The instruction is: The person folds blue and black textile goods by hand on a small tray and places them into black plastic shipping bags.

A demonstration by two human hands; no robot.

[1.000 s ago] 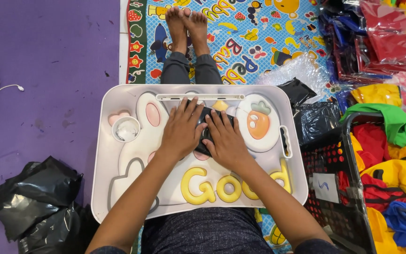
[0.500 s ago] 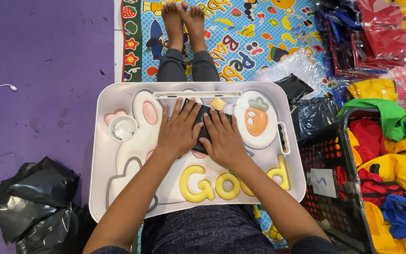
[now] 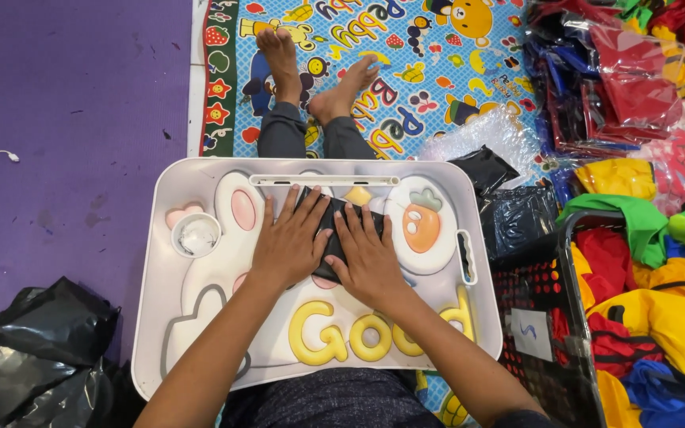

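Note:
A white lap tray (image 3: pixel 160 238) with a rabbit and carrot picture lies across my legs. In its middle lies a small black cloth item (image 3: pixel 333 230). My left hand (image 3: pixel 287 242) presses flat on its left part, fingers spread. Beside it, touching, my right hand (image 3: pixel 368 254) rests flat on its right part. Most of the black item is hidden under both palms.
A round cup recess (image 3: pixel 196 235) sits at the tray's left. Crumpled black plastic bags (image 3: pixel 33 349) lie at the lower left on the purple floor. A black basket (image 3: pixel 564 317) of coloured cloth stands at the right. More black bags (image 3: pixel 517 210) and packed garments (image 3: pixel 628 79) lie beyond.
Both hands stay pressed on the black item; they have barely shifted. The view has tilted slightly.

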